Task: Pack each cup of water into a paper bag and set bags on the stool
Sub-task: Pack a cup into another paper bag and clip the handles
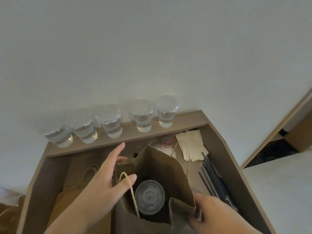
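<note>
1. Paper bag (162,168) stands open on the bench (219,146), toward its front edge, with a lidded cup (150,196) upright inside.
2. Left hand (104,181): fingers straight and spread at the bag's left rim, gripping nothing.
3. Right hand (212,211) pinches the bag's near right rim.
4. Five water cups (111,125) line the bench's rear ledge.
5. Black straws (211,179) lie along the right edge.

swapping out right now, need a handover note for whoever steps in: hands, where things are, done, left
Left hand: fingers straight, at the left rim of the open paper bag.
Right hand: pinches that bag's near rim.
Done: one lidded cup stands inside the bag.
Left: five cups of water wait on the ledge; flat bags lie at left. Stool not in view, so this bag is not set down there yet.
</note>
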`<state>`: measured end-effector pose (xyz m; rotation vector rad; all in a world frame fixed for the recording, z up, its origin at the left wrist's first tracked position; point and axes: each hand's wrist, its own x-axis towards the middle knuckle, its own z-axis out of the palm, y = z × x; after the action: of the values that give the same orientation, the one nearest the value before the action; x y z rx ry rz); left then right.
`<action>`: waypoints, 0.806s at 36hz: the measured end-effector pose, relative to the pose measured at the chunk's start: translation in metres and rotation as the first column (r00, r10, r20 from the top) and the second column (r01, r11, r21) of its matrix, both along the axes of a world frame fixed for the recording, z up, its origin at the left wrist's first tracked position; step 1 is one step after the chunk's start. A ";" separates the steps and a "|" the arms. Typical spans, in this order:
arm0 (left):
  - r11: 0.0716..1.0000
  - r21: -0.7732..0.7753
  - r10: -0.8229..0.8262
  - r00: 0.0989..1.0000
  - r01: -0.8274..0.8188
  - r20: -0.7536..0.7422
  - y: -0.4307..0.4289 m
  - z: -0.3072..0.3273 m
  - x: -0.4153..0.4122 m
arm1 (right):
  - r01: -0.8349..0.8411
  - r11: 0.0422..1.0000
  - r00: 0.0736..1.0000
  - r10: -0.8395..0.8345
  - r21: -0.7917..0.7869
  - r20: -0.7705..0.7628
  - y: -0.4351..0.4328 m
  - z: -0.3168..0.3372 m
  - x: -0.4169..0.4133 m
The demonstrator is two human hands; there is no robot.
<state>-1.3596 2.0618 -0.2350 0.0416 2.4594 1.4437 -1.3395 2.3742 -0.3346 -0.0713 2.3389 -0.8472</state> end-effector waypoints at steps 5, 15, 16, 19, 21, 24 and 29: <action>0.986 -0.164 -0.049 0.998 0.042 -0.036 0.002 0.004 0.018 | 0.091 0.996 0.977 -0.094 -0.024 -0.189 0.020 -0.002 -0.014; 0.920 -0.311 -0.220 0.970 0.241 0.102 -0.002 0.012 0.036 | 0.349 0.878 0.936 -0.309 0.328 -0.169 0.056 -0.070 -0.048; 0.925 -0.299 -0.213 0.971 0.235 0.106 -0.007 0.012 0.035 | 0.329 0.866 0.944 -0.297 0.376 -0.142 0.058 -0.076 -0.049; 0.934 -0.289 -0.186 0.977 0.209 0.106 -0.021 0.010 0.034 | 0.249 0.843 0.965 -0.256 0.477 -0.050 0.058 -0.088 -0.054; 0.934 -0.308 -0.160 0.983 0.182 0.095 -0.026 0.006 0.033 | 0.212 0.840 0.973 -0.230 0.499 -0.025 0.059 -0.090 -0.057; 0.930 -0.339 -0.126 0.990 0.139 0.062 -0.026 -0.002 0.032 | 0.181 0.859 0.979 -0.203 0.480 -0.006 0.059 -0.089 -0.061; 0.922 -0.370 -0.117 0.993 0.115 0.020 -0.022 -0.010 0.031 | 0.228 0.911 0.974 -0.214 0.343 -0.079 0.061 -0.058 -0.066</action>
<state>-1.3289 2.0398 -0.2451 0.1082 2.6394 0.9126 -1.4056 2.4350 -0.3927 0.3370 2.5324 -0.5199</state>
